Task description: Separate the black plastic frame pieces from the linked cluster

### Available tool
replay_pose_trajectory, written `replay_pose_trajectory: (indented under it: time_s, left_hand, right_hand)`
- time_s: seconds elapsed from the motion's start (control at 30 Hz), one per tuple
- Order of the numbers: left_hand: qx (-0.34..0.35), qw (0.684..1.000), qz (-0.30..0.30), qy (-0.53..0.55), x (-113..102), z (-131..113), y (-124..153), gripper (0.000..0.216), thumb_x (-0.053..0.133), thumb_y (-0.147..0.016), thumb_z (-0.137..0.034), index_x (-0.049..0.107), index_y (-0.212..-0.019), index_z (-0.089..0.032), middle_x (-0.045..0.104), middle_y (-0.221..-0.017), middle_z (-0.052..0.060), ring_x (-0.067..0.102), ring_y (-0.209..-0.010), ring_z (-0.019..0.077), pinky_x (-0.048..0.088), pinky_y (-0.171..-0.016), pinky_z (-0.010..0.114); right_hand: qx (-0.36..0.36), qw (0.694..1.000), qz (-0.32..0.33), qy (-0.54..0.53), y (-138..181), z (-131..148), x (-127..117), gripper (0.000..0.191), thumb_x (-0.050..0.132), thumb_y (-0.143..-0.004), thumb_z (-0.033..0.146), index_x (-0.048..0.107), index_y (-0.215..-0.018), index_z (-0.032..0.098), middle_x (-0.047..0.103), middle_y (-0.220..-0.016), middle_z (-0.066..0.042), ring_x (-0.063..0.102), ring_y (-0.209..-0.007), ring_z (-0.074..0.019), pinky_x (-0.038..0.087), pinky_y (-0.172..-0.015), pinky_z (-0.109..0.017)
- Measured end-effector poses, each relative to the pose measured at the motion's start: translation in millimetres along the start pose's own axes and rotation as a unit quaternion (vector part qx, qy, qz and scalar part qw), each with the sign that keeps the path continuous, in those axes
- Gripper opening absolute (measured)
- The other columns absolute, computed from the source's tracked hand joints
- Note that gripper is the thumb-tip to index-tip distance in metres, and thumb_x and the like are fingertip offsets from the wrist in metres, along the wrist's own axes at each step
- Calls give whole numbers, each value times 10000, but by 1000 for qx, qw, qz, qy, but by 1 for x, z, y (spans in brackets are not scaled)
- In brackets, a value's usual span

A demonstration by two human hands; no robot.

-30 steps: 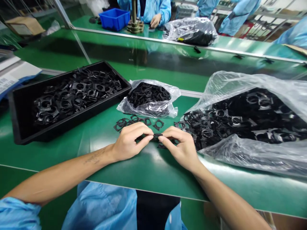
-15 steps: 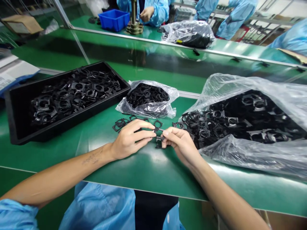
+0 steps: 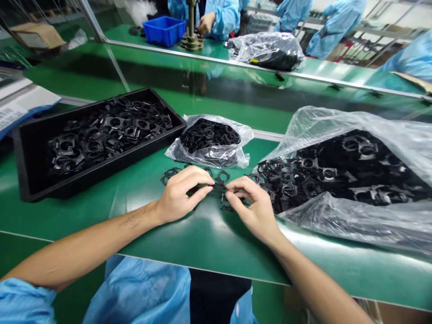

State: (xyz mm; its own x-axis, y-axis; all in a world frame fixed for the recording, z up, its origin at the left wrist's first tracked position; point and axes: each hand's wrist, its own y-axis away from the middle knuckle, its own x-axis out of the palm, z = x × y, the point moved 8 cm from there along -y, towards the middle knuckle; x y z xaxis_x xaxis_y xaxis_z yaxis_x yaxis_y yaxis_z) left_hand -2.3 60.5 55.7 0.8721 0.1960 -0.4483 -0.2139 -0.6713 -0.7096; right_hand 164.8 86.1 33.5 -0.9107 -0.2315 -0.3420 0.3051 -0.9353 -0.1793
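Observation:
My left hand (image 3: 182, 193) is closed, thumb and fingertips pinching one end of a small, thin black plastic part (image 3: 219, 186). From the other side my right hand (image 3: 254, 204) closes thumb and fingers on its right end. The part is seen nearly edge-on just above the green table, and fingers cover its ends. Behind the hands lie several loose black ring-shaped frames (image 3: 222, 176). Another black piece (image 3: 227, 205) shows below my right fingertips, partly hidden by them.
A black tray (image 3: 101, 173) of similar frames stands at left. A small clear bag (image 3: 243, 135) of black parts sits ahead; a large open bag (image 3: 324, 211) spills parts at right. Beyond a metal rail are a blue bin (image 3: 164, 31), another bag (image 3: 266, 47) and co-workers in blue sleeves.
The part between my hands has turned to lie flatter and nearly edge-on. My left thumb has moved in under it, and my right fingers have shifted their hold. The view has moved slightly.

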Motion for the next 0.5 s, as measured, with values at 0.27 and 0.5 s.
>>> replay_pose_trajectory:
  time_s: [0.27, 0.5]
  left_hand:
    - [-14, 1000, 8, 18, 4, 1, 3, 52, 647, -925, -187, 694, -944, -173, 723, -896, 58, 682, -853, 160, 566, -794, 303]
    - [-52, 996, 50, 59, 6, 6, -2, 111, 622, -949, -202, 696, -870, -177, 724, -836, 15, 694, -798, 135, 582, -751, 256]
  right_hand:
    - [-108, 990, -21, 87, 5, 20, -4, 90, 680, -898, 244, 756, -943, 229, 725, -883, -59, 672, -834, -204, 574, -792, -369]
    - [-60, 998, -5, 15, -2, 12, -8, 84, 707, -888, 249, 771, -840, 223, 725, -859, -64, 673, -819, -197, 560, -794, -361]
